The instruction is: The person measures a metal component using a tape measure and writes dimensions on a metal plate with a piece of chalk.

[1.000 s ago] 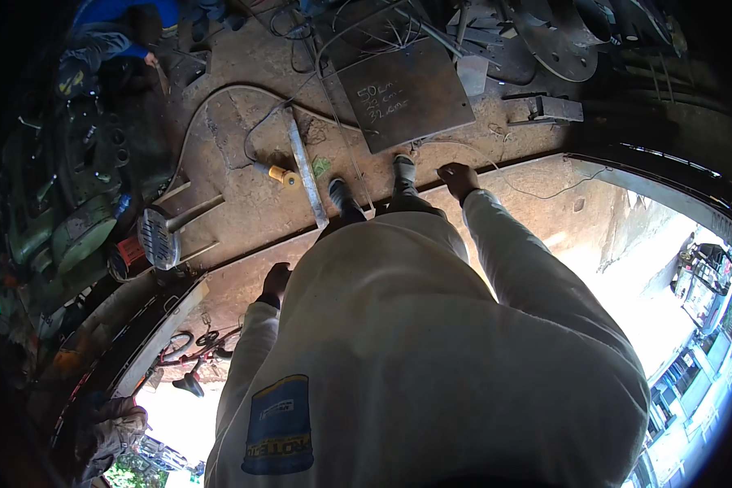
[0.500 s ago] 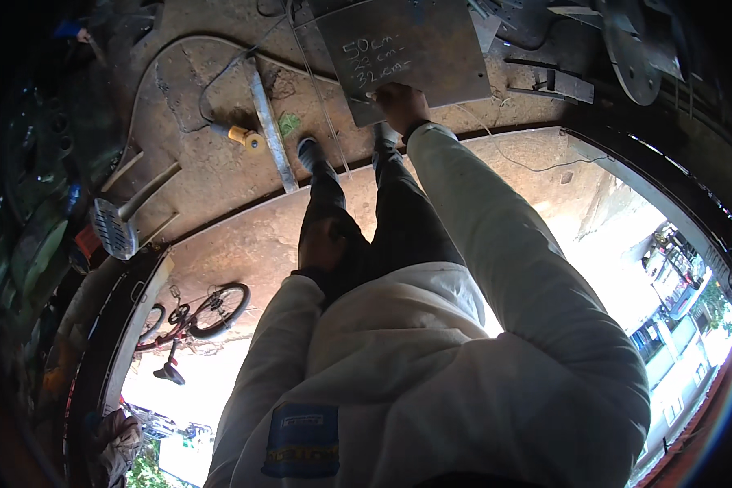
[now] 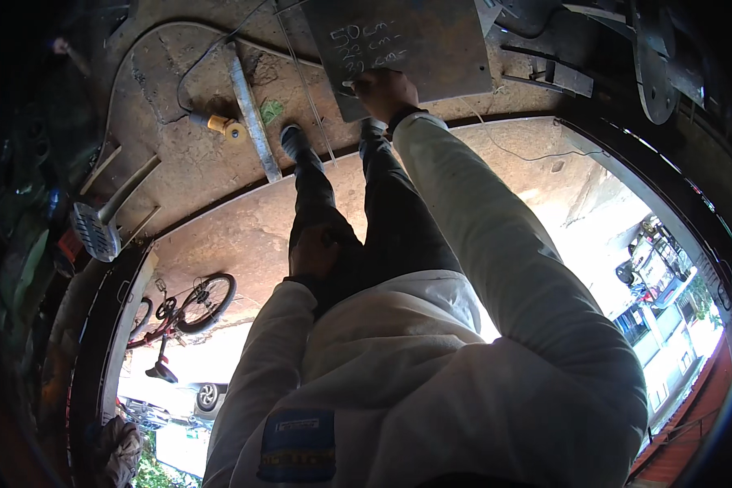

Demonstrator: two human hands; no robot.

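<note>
The right hand point(image 3: 385, 93), fingers pinching what looks like a small white stick point(image 3: 348, 83), has come from beside the body to the dark metal plate point(image 3: 443, 53), so it is now at the pale writing. The plate extends beneath and beyond it. The left hand point(image 3: 315, 250) rests on the thigh point(image 3: 346, 234), its grip unclear.

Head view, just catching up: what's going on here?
A person's right hand is over a dark metal plate near its lower edge, just below pale handwriting, and seems to pinch a small pale piece. The left hand rests on the left thigh. A yellow corded power tool and a metal bar lie on the floor.
</note>
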